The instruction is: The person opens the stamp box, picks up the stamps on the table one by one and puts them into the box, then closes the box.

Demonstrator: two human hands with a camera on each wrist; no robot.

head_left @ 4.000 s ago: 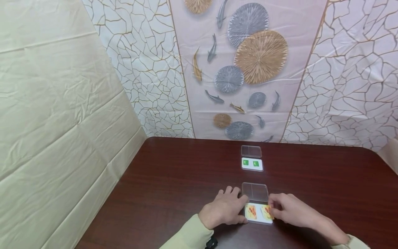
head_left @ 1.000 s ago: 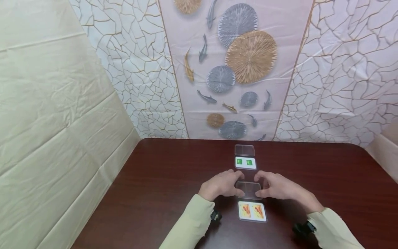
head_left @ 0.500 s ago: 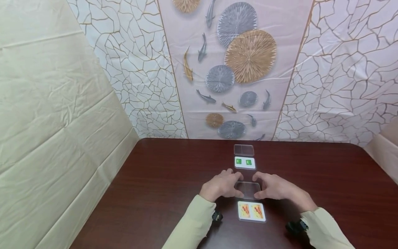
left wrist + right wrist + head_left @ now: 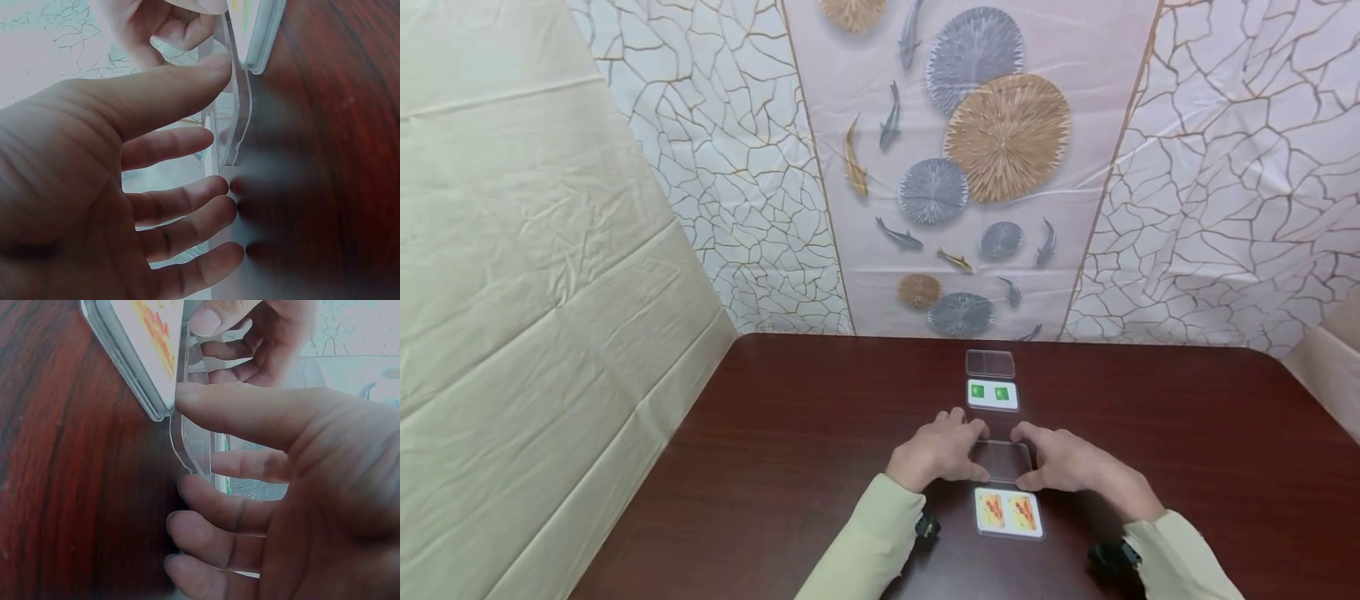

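In the head view, a clear plastic lid (image 4: 1000, 461) lies on the table between both hands. My left hand (image 4: 938, 450) grips its left end, thumb at the near corner and forefinger at the far one. At the right end, my right hand (image 4: 1067, 460) holds it the same way. In the wrist views, the remaining fingers of each hand rest at the tabletop, and the lid (image 4: 240, 119) stands close to it. Just nearer than the lid is a shallow clear case (image 4: 1008, 512) holding a white card with two orange-yellow pictures; no hand visibly grips it.
Farther back lies a second case (image 4: 992, 395) with two green pictures on white. Behind it, another clear lid (image 4: 990, 363) sits near the far edge of the dark wooden table (image 4: 820, 417). A patterned cloth (image 4: 955, 250) hangs beyond, and a cream cloth (image 4: 565, 292) covers the left side.
Four seconds ago both hands were at the orange-picture case, with the right-hand picture crooked; it now sits straight. Both hands have moved up to the lid, staying there nearly still over the last second.
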